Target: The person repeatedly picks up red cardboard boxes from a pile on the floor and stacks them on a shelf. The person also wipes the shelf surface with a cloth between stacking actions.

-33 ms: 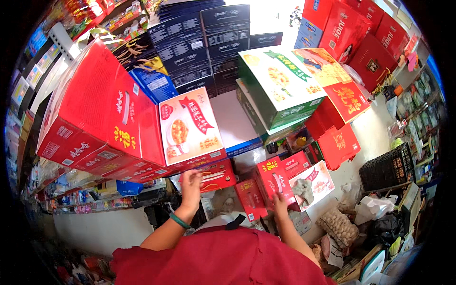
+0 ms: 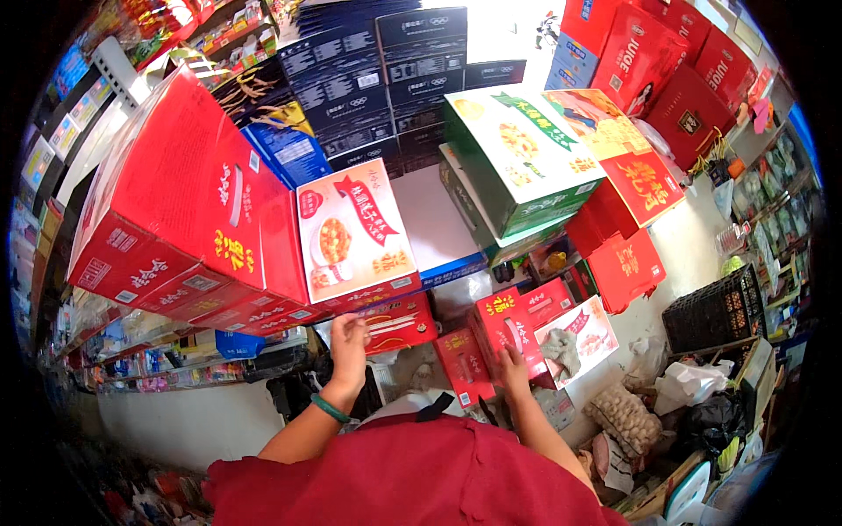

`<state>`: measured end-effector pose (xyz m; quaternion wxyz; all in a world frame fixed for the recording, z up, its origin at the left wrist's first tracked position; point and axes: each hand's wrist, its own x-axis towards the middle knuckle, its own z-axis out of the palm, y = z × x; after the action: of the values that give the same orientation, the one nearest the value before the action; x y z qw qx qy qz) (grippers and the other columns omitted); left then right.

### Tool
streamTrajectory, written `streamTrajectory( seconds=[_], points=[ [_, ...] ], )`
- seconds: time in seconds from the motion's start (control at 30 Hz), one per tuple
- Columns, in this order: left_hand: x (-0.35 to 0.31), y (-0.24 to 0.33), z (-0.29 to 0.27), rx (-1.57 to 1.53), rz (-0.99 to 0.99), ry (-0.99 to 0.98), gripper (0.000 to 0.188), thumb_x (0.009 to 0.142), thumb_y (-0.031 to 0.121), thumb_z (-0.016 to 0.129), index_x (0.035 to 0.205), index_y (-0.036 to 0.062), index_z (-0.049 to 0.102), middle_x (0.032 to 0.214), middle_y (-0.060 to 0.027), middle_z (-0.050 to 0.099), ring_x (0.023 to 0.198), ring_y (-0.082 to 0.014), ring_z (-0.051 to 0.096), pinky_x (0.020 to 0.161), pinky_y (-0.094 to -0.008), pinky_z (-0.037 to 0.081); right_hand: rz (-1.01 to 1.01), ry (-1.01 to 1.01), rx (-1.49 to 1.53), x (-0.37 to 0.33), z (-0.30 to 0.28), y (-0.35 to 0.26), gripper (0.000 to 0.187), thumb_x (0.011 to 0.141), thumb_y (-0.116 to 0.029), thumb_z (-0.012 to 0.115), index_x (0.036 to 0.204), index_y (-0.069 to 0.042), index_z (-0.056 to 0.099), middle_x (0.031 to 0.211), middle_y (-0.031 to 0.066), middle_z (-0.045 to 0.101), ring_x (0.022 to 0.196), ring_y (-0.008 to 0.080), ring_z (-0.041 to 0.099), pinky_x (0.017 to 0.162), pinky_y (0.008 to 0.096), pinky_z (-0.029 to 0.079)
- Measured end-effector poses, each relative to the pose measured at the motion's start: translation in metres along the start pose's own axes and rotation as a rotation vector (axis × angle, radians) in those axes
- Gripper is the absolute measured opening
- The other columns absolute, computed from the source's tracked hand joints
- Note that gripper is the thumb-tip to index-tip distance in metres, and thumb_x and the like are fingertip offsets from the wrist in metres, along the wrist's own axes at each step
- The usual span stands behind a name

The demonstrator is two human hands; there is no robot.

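My left hand (image 2: 349, 339), with a green bangle on its wrist, has its fingers curled at the left end of a red carton with a white handle (image 2: 399, 325). Whatever lies between those fingers is too small to make out. My right hand (image 2: 511, 371) has its fingers stretched toward the front of a red gift box (image 2: 506, 329) and seems to touch its near side. A second red box (image 2: 462, 366) stands just left of that one. Right of the hand, a crumpled grey cloth (image 2: 560, 351) lies on a white-topped box (image 2: 589, 331).
Large red cartons (image 2: 184, 202) and a pink-topped box (image 2: 355, 228) stand ahead at left. Green boxes (image 2: 517, 167) are stacked at centre right, with dark blue cartons (image 2: 421, 79) behind. At right sit a black crate (image 2: 715, 307) and a net sack (image 2: 624, 415).
Both hands have shifted very slightly to the left. The boxes stay where they were.
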<state>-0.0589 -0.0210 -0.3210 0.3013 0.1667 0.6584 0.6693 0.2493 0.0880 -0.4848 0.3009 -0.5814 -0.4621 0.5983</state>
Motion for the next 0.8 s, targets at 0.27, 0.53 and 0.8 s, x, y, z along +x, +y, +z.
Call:
streamTrajectory(
  seconds=[0.27, 0.53, 0.8],
  points=[
    [0.017, -0.006, -0.043, -0.075, 0.076, 0.215, 0.047, 0.092, 0.015, 0.053, 0.131, 0.001, 0.033, 0.131, -0.0182, 0.041, 0.117, -0.0233, 0.045, 0.099, -0.0342, 0.035, -0.415, -0.306, -0.187, -0.016, 0.123, -0.19, 0.048, 0.091, -0.032, 0.053, 0.125, 0.003, 0.048, 0.116, 0.0195, 0.058, 0.108, 0.0265, 0.056, 0.091, 0.0334, 0.043],
    [0.011, 0.016, -0.035, 0.133, 0.164, 0.168, 0.048, 0.09, 0.007, 0.054, 0.132, -0.001, 0.033, 0.132, -0.0167, 0.04, 0.122, -0.0248, 0.042, 0.102, -0.0346, 0.035, -0.571, -0.248, -0.328, 0.025, 0.177, -0.206, 0.058, 0.091, -0.042, 0.047, 0.127, 0.005, 0.046, 0.121, 0.0259, 0.053, 0.111, 0.037, 0.053, 0.094, 0.0373, 0.041],
    [0.014, 0.008, -0.038, 0.108, 0.19, 0.166, 0.047, 0.088, 0.004, 0.053, 0.131, -0.0012, 0.035, 0.131, -0.0165, 0.041, 0.12, -0.024, 0.044, 0.099, -0.0341, 0.038, -0.55, -0.334, -0.311, 0.016, 0.184, -0.221, 0.047, 0.094, -0.037, 0.042, 0.122, 0.0, 0.05, 0.112, 0.0247, 0.057, 0.106, 0.0392, 0.054, 0.088, 0.0389, 0.043]
  ],
)
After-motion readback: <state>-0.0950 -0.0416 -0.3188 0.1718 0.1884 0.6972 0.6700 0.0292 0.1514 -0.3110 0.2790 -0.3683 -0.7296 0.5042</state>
